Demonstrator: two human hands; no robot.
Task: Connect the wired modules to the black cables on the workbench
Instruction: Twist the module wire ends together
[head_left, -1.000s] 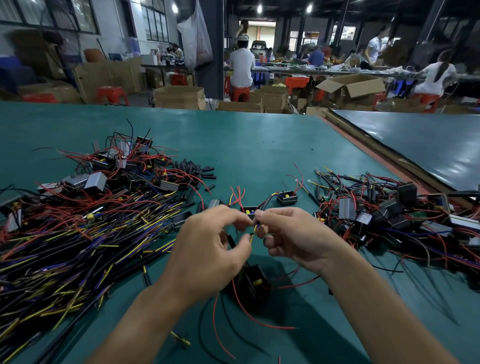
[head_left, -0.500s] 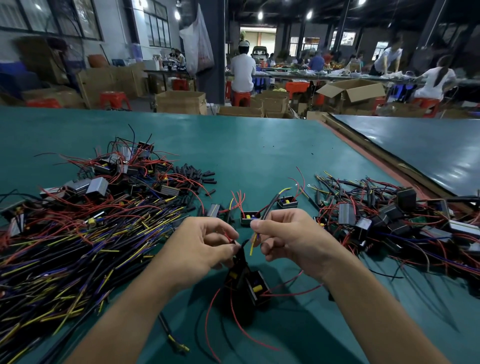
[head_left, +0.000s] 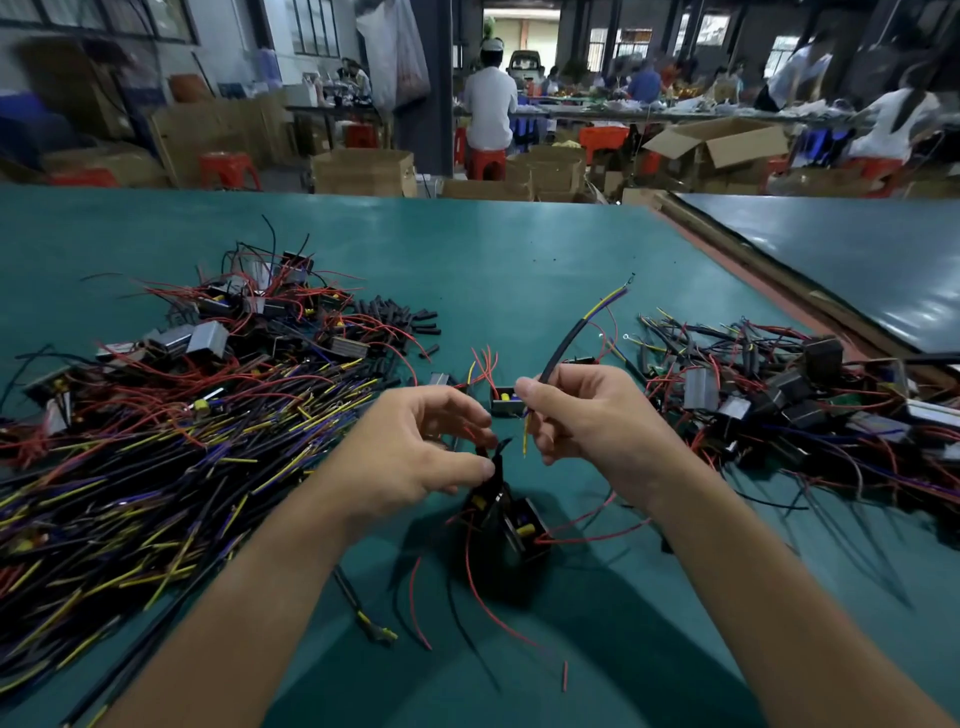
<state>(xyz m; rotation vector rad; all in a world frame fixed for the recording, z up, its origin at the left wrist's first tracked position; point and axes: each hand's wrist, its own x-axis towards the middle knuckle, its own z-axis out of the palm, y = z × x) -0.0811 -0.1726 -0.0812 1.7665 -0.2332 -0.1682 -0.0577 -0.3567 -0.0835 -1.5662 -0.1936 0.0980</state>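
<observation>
The left hand (head_left: 415, 457) pinches the thin leads of a black wired module (head_left: 522, 525) just below it, over the green workbench (head_left: 519, 249). The right hand (head_left: 587, 415), close beside but not touching the left, pinches a black cable (head_left: 563, 343) that slants up toward the far right. A heap of loose cables (head_left: 156, 467) lies left, and a tangle of wired modules (head_left: 779, 395) lies right.
</observation>
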